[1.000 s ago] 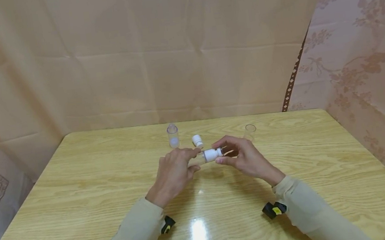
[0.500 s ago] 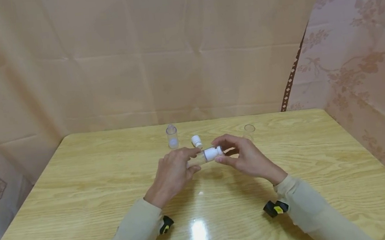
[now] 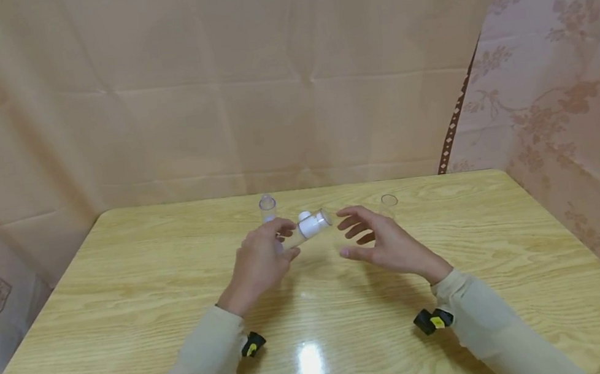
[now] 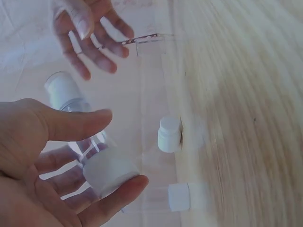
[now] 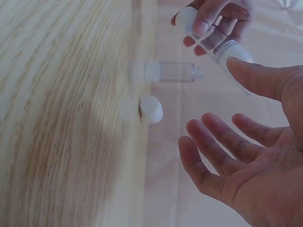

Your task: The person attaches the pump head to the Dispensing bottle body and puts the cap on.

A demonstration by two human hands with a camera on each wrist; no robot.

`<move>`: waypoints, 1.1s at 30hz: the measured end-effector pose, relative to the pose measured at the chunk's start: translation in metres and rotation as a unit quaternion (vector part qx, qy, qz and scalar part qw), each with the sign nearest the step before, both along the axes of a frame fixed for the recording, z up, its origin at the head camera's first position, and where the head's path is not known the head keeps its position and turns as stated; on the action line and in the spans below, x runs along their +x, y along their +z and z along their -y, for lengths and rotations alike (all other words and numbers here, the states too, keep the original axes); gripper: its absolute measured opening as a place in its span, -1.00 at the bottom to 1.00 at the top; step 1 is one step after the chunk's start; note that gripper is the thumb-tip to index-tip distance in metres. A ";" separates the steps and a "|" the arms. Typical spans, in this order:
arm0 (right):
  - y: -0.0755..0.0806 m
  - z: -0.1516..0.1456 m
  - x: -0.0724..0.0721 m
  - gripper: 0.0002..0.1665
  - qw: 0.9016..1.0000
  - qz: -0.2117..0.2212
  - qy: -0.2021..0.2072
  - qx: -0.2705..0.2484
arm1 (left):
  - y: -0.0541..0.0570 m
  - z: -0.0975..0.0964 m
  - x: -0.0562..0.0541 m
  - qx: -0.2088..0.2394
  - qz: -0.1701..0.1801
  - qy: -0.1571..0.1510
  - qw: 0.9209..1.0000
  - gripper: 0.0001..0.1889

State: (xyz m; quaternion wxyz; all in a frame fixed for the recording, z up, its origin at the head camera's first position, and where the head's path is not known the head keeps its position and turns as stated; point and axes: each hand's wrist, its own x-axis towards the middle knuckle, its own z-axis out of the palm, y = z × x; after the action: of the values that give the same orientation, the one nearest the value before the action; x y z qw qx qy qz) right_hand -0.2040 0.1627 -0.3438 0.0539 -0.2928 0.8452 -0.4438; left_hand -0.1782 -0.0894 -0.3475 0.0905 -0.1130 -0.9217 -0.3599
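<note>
Between the curved thumb and fingers of the left grip (image 3: 260,258), a clear bottle (image 3: 312,225) with white parts is held tilted above the counter (image 3: 123,293), one end raised toward the right. Just beside that end, the right grip (image 3: 384,243) gapes wide, holding nothing. Behind the bottle, a small white piece (image 5: 151,109) lies on the counter; left of it stands a second bottle (image 5: 175,72), upright. Farther right sits a clear cylinder (image 3: 388,200), faintly visible.
</note>
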 end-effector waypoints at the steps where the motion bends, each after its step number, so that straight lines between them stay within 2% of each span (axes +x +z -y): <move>1: 0.000 0.000 0.000 -0.27 1.000 0.002 0.001 0.003 | 0.000 0.002 -0.001 0.012 0.001 0.008 1.000 -0.59; 7: -0.002 -0.002 0.001 -0.29 1.000 0.016 0.010 0.016 | 0.001 0.017 -0.010 0.087 -0.002 0.045 0.995 -0.56; 14: -0.002 -0.004 0.002 -0.31 0.999 0.025 0.024 0.035 | -0.004 0.039 -0.020 0.167 -0.002 0.076 0.983 -0.56; 22: -0.005 -0.002 0.003 -0.36 0.996 0.025 0.051 0.066 | -0.010 0.065 -0.030 0.194 0.029 0.134 0.971 -0.50; 28: -0.007 -0.001 0.004 -0.37 0.995 0.025 0.059 0.075 | -0.013 0.085 -0.043 0.236 0.055 0.159 0.957 -0.46; 33: -0.006 -0.001 0.006 -0.38 0.995 0.019 0.065 0.077 | -0.016 0.095 -0.052 0.256 0.078 0.180 0.947 -0.43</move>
State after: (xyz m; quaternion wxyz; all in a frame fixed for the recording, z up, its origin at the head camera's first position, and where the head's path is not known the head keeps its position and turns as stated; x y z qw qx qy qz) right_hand -0.1975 0.1633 -0.3496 0.1212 -0.3341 0.8546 -0.3787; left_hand -0.2298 -0.1839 -0.3637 0.1074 0.1105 -0.8078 -0.5690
